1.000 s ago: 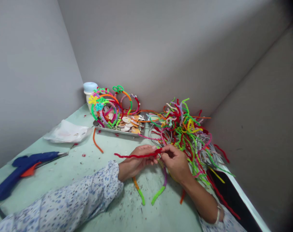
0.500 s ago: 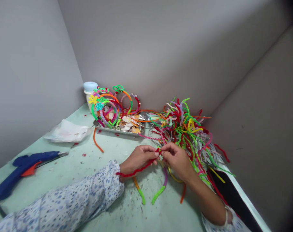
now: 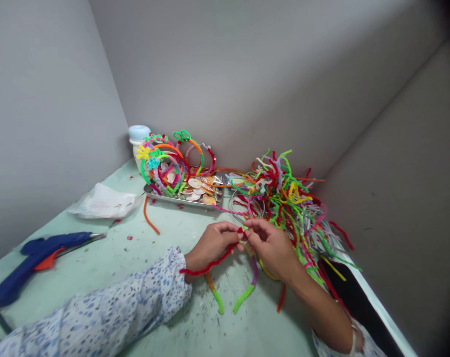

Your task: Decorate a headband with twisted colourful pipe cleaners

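Left fingers (image 3: 230, 238) and right fingers (image 3: 255, 240) pinch the red pipe cleaner (image 3: 218, 261); a multicolored pile (image 3: 284, 213) crowds the right edge of the counter (image 3: 136, 267).

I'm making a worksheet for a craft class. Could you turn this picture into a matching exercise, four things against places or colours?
1. red fuzzy stem
2. glue gun
3. metal tray
4. lidded container

A. full of shell-like pieces
B. in the back corner, with a pale blue top
C. held at the left hand and right hand
D. dark blue and orange

Pairs: 1-C, 2-D, 3-A, 4-B
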`<state>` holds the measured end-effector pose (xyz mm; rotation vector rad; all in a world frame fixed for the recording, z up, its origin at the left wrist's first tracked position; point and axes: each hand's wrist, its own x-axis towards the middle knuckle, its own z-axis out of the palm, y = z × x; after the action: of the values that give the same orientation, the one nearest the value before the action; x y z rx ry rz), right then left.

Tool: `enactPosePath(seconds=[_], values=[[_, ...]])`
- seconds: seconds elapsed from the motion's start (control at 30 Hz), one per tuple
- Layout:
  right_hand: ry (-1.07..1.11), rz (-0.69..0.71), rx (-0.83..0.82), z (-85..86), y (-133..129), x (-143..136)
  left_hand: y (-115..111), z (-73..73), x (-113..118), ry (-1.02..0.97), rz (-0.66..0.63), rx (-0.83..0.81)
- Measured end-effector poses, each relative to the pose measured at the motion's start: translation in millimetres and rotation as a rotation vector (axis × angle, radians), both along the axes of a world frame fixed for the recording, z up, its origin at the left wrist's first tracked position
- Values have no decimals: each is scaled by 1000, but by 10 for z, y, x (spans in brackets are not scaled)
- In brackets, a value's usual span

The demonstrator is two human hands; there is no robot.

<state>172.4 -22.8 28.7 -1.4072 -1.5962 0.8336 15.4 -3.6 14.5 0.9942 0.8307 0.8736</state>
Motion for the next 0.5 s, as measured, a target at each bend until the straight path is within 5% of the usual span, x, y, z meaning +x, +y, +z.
enactPosePath(seconds=[0.5], values=[[-309,57,288,59,-39,-2,0,42,3,58,9,80]])
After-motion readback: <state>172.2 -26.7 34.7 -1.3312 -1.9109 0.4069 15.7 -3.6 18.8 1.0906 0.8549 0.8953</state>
